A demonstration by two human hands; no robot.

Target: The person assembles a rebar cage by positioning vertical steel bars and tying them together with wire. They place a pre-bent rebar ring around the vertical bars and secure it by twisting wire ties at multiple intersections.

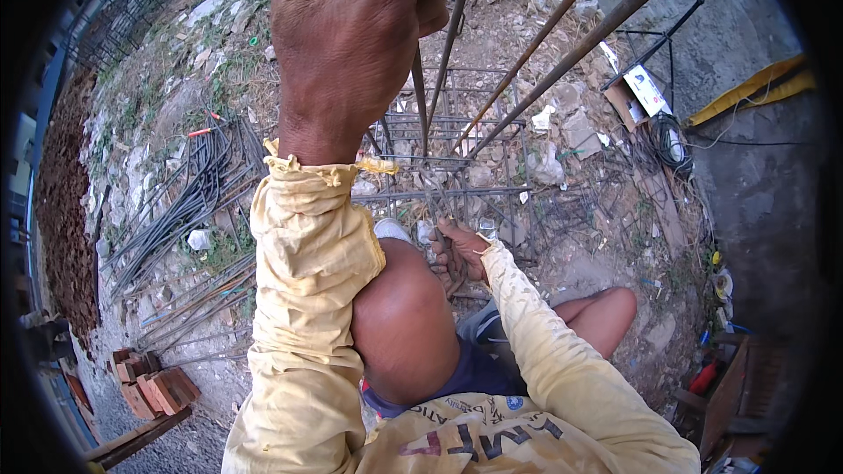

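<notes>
My left hand [351, 35] is raised close to the camera and closed around an upright steel bar [420, 96] of a rebar cage [457, 158]. Its yellow sleeve ends at the wrist. Lower down, my right hand [459, 250] reaches to a horizontal tie of the cage near my knee, fingers curled around what looks like a small tool or wire; what it grips is too small to tell. Long vertical bars [562, 44] lean away to the upper right. My bare knees show below the cage.
A pile of loose steel bars [189, 202] lies on the stony ground at left. Red bricks [154, 386] are stacked at lower left. A cardboard box [637, 92] and coiled wire [672, 140] sit at right, beside a concrete surface with a yellow strip [755, 88].
</notes>
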